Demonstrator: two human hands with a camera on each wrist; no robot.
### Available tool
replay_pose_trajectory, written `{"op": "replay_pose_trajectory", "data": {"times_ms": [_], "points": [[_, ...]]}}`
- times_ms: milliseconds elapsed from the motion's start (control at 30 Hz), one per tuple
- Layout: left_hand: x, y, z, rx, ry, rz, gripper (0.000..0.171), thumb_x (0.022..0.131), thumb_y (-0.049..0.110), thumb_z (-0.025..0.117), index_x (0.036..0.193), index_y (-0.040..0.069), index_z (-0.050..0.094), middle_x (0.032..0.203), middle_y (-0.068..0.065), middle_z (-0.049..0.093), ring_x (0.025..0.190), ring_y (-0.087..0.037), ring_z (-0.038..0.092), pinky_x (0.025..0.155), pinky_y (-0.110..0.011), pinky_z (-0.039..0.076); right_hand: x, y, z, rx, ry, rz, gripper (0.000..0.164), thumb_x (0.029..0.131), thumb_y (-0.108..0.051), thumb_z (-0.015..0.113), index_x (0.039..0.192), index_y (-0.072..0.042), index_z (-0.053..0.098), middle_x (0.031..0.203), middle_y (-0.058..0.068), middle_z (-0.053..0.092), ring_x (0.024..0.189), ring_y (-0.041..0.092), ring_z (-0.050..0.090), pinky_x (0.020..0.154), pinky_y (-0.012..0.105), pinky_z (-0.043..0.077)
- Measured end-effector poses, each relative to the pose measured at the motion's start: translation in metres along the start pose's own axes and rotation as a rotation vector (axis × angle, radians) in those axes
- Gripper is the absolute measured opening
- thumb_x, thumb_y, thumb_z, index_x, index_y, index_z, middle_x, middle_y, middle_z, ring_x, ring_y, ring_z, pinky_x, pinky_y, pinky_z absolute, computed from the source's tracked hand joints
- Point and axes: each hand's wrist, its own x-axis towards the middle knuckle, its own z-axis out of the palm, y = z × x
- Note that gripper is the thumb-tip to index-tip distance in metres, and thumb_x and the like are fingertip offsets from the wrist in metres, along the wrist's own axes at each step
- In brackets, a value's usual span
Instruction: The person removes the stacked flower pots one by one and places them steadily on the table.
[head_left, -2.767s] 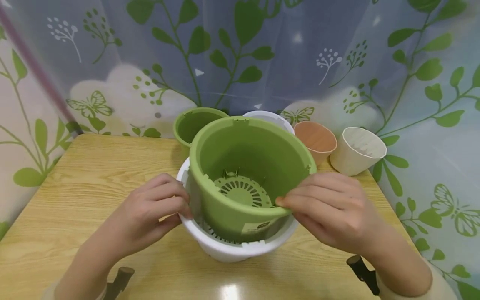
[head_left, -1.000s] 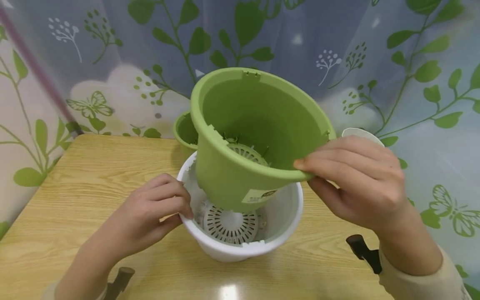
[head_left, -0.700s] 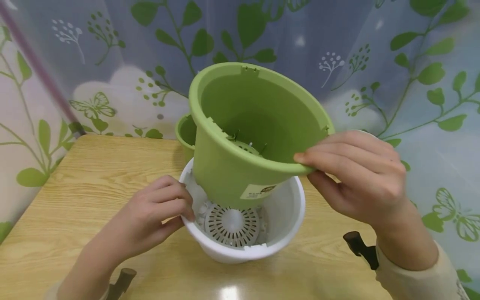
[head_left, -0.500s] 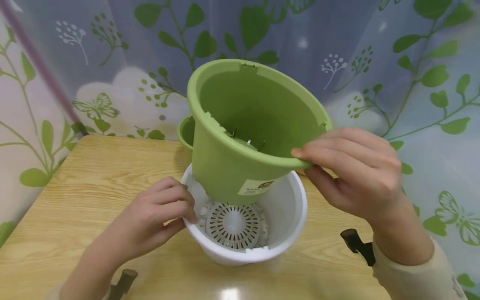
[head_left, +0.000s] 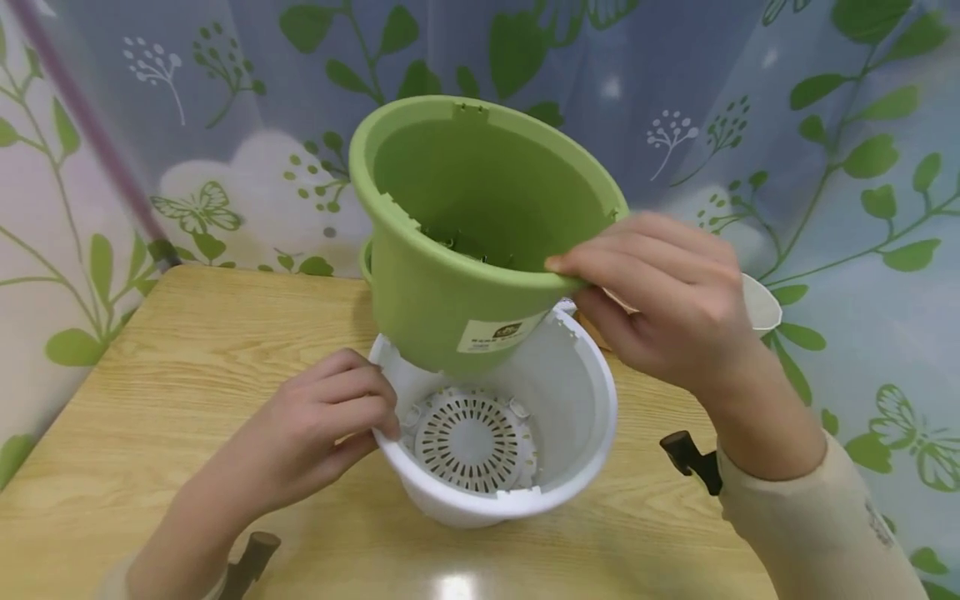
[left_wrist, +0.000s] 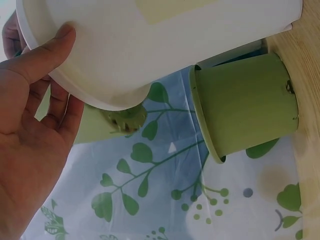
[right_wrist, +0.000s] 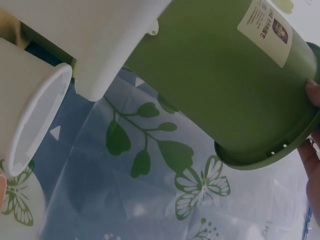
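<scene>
A green plastic flower pot (head_left: 420, 300) with a paper label hangs tilted above the white pot. My right hand (head_left: 667, 292) pinches its rim, thumb and fingers on either side, also seen in the right wrist view. The white flower pot (head_left: 609, 417) stands on the table, and its slotted bottom shows inside. At its left rim, my left hand (head_left: 337, 417) grips the edge; the left wrist view shows the thumb on the white wall (left_wrist: 110, 55). The green pot's bottom is just at the white pot's far rim; whether they touch I cannot tell.
Behind the held pot stands a smaller green pot (left_wrist: 245, 105), mostly hidden in the head view. Another white pot (right_wrist: 30, 100) is at the back. A pale faceted pot (head_left: 761, 304) sits at the right edge of the wooden table (head_left: 225, 350). A leaf-patterned curtain (head_left: 585, 50) hangs behind.
My right hand has lifted the green pot up out of the white pot, then a little further up and left. My left hand has stayed on the white rim.
</scene>
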Motion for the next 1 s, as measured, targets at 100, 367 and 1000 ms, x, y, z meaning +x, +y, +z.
{"op": "replay_pose_trajectory", "data": {"times_ms": [100,367,1000], "points": [[-0.002,0.000,-0.001,0.006,-0.021,-0.021,0.021,0.076,0.001,0.071,0.087,0.018,0.065,0.098,0.008,0.065,0.097,-0.017,0.055,0.088,-0.022,0.045,0.005,0.003,0.008,0.001,-0.023,-0.005,0.014,0.084,0.002,0.064,0.083,-0.002,0.077,0.075,0.006,0.074,0.060,0.026,0.064,0.061,0.036,0.052],[-0.005,-0.001,-0.002,0.012,-0.042,-0.042,0.023,0.076,-0.001,0.072,0.087,0.018,0.065,0.098,0.009,0.065,0.099,-0.018,0.056,0.095,-0.021,0.044,0.017,0.007,0.022,-0.017,-0.092,0.001,0.014,0.084,0.004,0.064,0.086,-0.001,0.077,0.079,0.007,0.075,0.065,0.026,0.066,0.063,0.038,0.053],[-0.007,0.000,-0.003,0.036,-0.075,-0.076,0.024,0.077,0.000,0.073,0.087,0.020,0.065,0.099,0.010,0.064,0.100,-0.015,0.057,0.093,-0.024,0.048,0.043,0.025,0.062,-0.042,-0.221,-0.055,0.013,0.088,0.002,0.066,0.091,-0.005,0.077,0.081,0.006,0.075,0.073,0.025,0.068,0.071,0.039,0.056]]}}
